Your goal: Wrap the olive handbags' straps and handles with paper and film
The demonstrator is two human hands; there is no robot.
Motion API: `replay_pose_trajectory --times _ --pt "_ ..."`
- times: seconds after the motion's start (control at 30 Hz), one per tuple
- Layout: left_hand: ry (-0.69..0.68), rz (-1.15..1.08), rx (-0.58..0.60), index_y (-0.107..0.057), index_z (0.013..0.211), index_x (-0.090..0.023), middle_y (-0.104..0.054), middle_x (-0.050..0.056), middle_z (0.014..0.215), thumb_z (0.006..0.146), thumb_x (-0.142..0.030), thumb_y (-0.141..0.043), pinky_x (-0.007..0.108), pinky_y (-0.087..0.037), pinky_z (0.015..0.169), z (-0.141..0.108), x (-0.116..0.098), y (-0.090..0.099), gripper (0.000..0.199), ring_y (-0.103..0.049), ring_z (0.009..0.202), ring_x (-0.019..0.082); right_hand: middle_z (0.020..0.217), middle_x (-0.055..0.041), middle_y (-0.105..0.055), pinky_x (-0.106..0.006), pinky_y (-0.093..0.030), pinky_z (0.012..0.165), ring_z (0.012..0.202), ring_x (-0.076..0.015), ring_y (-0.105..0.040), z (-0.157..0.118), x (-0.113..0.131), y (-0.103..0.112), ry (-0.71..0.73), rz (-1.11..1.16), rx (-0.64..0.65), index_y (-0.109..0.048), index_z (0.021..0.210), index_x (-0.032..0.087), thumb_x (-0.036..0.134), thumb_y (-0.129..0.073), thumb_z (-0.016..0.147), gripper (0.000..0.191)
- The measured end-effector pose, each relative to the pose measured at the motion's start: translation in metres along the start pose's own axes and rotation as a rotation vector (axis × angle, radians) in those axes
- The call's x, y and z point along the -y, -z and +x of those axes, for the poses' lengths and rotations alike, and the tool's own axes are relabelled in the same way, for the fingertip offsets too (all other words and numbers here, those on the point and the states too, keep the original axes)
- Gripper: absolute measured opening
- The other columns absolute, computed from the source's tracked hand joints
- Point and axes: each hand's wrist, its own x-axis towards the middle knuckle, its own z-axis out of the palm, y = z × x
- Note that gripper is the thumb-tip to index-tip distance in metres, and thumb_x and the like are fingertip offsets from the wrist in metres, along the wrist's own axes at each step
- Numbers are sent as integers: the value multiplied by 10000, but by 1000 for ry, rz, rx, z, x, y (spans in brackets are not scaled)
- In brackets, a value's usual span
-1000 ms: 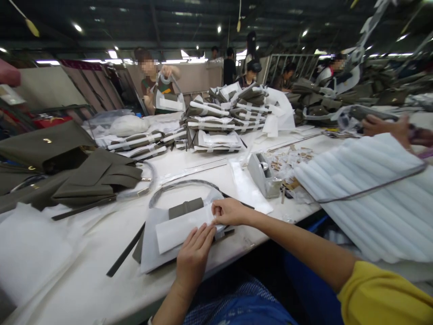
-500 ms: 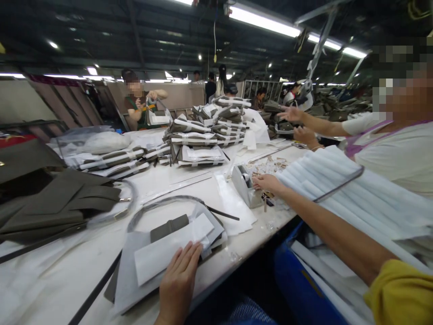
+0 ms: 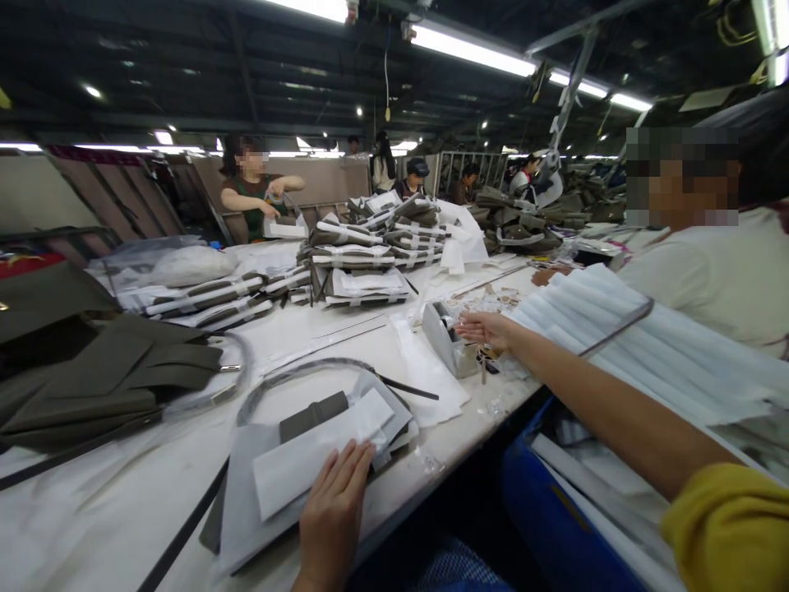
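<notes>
My left hand lies flat, fingers stretched, on the near edge of a white paper strip. That strip rests on a grey bag piece wrapped in white sheet, whose plastic-covered handle curves behind it. At the grey tape dispenser, my right hand reaches in from the right with its fingers extended beside the tape roll. Whether a bit of tape is at its fingertips is too small to tell.
Wrapped bags are stacked at the back. Dark bag parts lie left. White foam sheets cover the right side above a blue bin. A person sits at right; another works across the table.
My right hand's fingers have spread out a little by the dispenser. The person at right has lowered their arms and leaned forward. My left hand remains on the paper.
</notes>
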Motion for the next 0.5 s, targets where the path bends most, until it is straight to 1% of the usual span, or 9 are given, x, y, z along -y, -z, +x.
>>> replay_pose_trajectory --times 0.07,0.13,0.23,0.3,0.33,0.4,0.5 --pt "5 -4 -2 -619 1266 -177 -654 9 1287 992 -98 -353 389 -427 1030 0 0 0 390 -632 1152 213 879 -176 -725 -230 -610 669 711 -163 -706 -18 -4 7 -40 26 8 -658 849 85 308 -598 945 250" --pt "14 -17 -1 -616 1274 -180 -652 10 1289 986 -94 -366 385 -410 1052 -1 0 1 391 -627 1159 214 950 -178 -725 -211 -606 693 737 -151 -708 -41 -14 14 -70 57 10 -674 859 81 291 -587 950 245" --pt "19 -41 1 -613 1282 -184 -653 11 1289 975 -88 -383 375 -378 1091 -1 -1 2 396 -619 1172 212 996 -169 -728 -228 -613 711 767 -163 -714 -76 -41 18 -57 117 -14 -692 884 92 299 -653 903 211" --pt "19 -51 1 -612 1285 -185 -652 10 1291 973 -85 -384 371 -359 1110 -2 0 1 399 -616 1177 210 1000 -165 -732 -256 -619 725 789 -184 -721 -89 -65 18 -24 134 -48 -698 899 105 332 -718 847 234" --pt "18 -53 1 -612 1286 -184 -650 9 1294 975 -86 -383 370 -352 1116 -2 0 1 399 -615 1179 209 997 -166 -734 -271 -621 728 797 -194 -723 -92 -77 17 3 105 -72 -700 905 110 366 -735 827 270" --pt "16 -52 11 -605 1296 -181 -643 8 1305 982 -94 -384 370 -343 1123 -3 1 -1 393 -608 1189 208 983 -168 -738 -297 -624 716 794 -210 -728 -90 -100 16 68 -12 -126 -704 909 113 457 -728 808 360" --pt "12 -44 33 -585 1322 -181 -627 7 1326 989 -103 -394 371 -344 1122 -5 2 -2 392 -591 1212 209 931 -166 -746 -306 -616 652 737 -212 -727 -72 -125 16 151 -197 -198 -706 896 110 548 -662 817 447"
